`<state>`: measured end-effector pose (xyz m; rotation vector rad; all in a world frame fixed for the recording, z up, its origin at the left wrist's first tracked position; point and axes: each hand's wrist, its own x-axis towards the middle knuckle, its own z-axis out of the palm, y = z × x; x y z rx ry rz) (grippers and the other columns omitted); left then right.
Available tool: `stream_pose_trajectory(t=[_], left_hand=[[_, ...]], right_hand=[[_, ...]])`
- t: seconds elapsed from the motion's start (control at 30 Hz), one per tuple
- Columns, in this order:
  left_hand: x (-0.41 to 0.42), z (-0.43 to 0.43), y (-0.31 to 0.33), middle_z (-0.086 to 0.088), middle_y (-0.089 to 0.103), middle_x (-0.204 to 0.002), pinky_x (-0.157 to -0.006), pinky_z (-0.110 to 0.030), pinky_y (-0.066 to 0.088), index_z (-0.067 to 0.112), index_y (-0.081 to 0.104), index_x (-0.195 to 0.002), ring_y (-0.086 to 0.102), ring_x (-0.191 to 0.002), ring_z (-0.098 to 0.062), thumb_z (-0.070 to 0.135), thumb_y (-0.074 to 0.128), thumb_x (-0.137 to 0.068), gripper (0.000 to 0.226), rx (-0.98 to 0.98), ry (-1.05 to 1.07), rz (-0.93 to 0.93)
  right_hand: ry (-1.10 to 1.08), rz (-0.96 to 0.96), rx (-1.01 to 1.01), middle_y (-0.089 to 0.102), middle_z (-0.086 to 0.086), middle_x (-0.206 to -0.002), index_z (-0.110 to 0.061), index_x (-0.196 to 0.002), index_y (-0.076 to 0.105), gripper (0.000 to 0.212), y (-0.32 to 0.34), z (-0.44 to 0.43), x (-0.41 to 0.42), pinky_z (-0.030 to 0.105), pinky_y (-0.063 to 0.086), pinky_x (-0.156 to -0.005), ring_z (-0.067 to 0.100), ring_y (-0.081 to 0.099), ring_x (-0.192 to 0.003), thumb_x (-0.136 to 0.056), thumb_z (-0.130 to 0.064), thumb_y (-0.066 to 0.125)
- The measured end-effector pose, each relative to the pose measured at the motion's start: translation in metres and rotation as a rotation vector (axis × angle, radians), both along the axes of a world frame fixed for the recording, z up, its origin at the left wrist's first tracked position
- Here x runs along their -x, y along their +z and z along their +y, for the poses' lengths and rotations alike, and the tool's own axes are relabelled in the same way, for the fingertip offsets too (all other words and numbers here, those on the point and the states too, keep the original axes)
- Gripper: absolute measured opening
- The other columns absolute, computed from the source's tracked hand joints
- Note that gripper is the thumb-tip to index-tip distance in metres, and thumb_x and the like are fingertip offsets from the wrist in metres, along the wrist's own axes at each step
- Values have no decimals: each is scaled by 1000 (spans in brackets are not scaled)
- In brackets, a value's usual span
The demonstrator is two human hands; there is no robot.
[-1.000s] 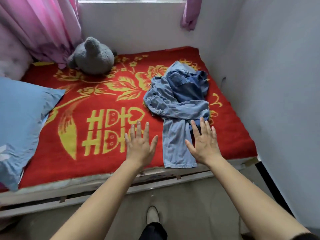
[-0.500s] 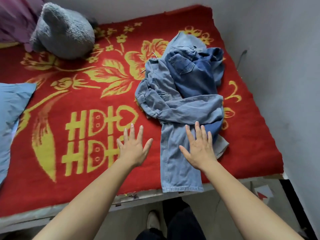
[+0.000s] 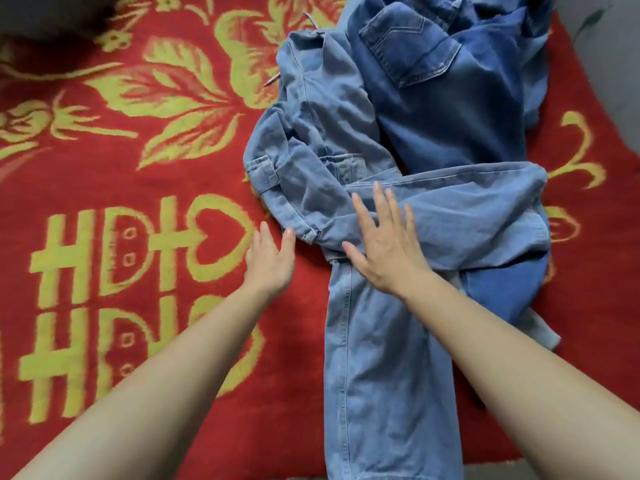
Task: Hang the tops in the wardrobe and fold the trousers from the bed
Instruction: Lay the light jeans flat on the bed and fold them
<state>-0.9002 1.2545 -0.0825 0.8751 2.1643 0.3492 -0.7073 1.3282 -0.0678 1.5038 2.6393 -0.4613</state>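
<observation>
A crumpled pile of denim lies on the red bed cover. Light blue jeans [image 3: 388,368] stretch one leg toward me, with the other leg folded across the pile. Darker blue jeans [image 3: 440,98] with a back pocket lie behind and partly under them. My right hand [image 3: 384,251] is spread flat with straight fingers over the folded light blue leg. My left hand [image 3: 272,259] is open, fingers straight, just left of the light jeans, its fingertips by the fabric edge. No tops can be told apart in the pile.
The red blanket with yellow flowers and characters [image 3: 138,188] covers the bed. A grey wall [image 3: 616,64] rises at the far right. A dark grey plush edge [image 3: 45,15] shows at the top left. The bed's near edge runs along the bottom right.
I have leaned in closer over the bed. Both hands moved forward; the right hand went from the lower jeans leg up onto the folded leg, and the left reached the jeans' edge.
</observation>
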Motion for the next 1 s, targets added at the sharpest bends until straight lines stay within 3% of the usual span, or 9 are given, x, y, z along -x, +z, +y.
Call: stream_pose_trajectory(t=[0.13,0.23,0.3,0.37,0.47,0.63,0.77,0.87,1.0], left_hand=[[14,6,-48,-5,15,-163,-122,-41,10,13,14,-156,13,-150,-22,55,23,-101,69,-6,31,-17],[24,-4,-57,-2,29,-159,-120,-39,17,16,28,-153,25,-146,-20,55,22,-102,65,-60,63,-7],[36,-6,-55,-3,45,-149,-116,-38,26,16,43,-145,38,-139,-22,54,22,-102,61,-148,128,-46],[48,-6,-51,0,59,-132,-110,-43,36,20,54,-126,52,-126,-23,61,22,-98,59,-191,246,-131],[59,-2,-43,4,63,-122,-105,-50,43,31,51,-111,57,-117,-18,81,21,-79,66,-202,398,-230],[51,8,-40,-4,46,-145,-108,-49,40,22,29,-149,46,-132,-22,89,40,-64,109,-171,471,-296],[38,20,-44,-10,40,-144,-106,-42,42,18,27,-150,47,-127,-25,56,69,-76,94,-146,298,-175],[38,19,-41,-3,57,-126,-97,-36,48,23,36,-146,57,-110,-22,17,65,-82,71,-186,120,-100],[52,-9,-28,2,64,-112,-86,-36,51,32,57,-122,61,-100,-26,13,49,-81,46,-209,9,19]], right_hand=[[-71,-28,-6,-4,16,-165,-16,-159,-1,85,-35,37,32,54,-2,-121,30,-2,-153,-97,-56,43],[-94,-83,60,41,17,-148,-14,-158,7,77,-50,39,49,52,20,-115,34,38,-137,-98,-44,43],[-119,-7,89,62,16,-123,-16,-147,32,58,-45,22,53,45,39,-92,38,57,-113,-95,-39,42],[-64,99,83,70,15,-99,-18,-128,49,44,-44,-16,47,40,38,-71,40,63,-95,-90,-40,46],[76,136,172,71,11,-79,-27,-115,53,42,-44,-81,21,37,34,-60,40,66,-80,-78,-45,41],[168,43,353,70,3,-77,-31,-107,62,67,-43,-103,-8,32,39,-64,29,66,-82,-65,-60,19],[137,-18,478,57,0,-59,-24,-83,67,58,-41,-82,3,31,35,-63,23,54,-71,-80,-67,28],[12,-33,408,56,3,-62,-13,-60,47,54,-41,-68,11,35,32,-62,31,55,-76,-99,-49,36],[-280,120,41,55,-2,-97,-23,-91,58,31,-38,-56,26,33,37,-70,24,59,-93,-97,-50,45]])
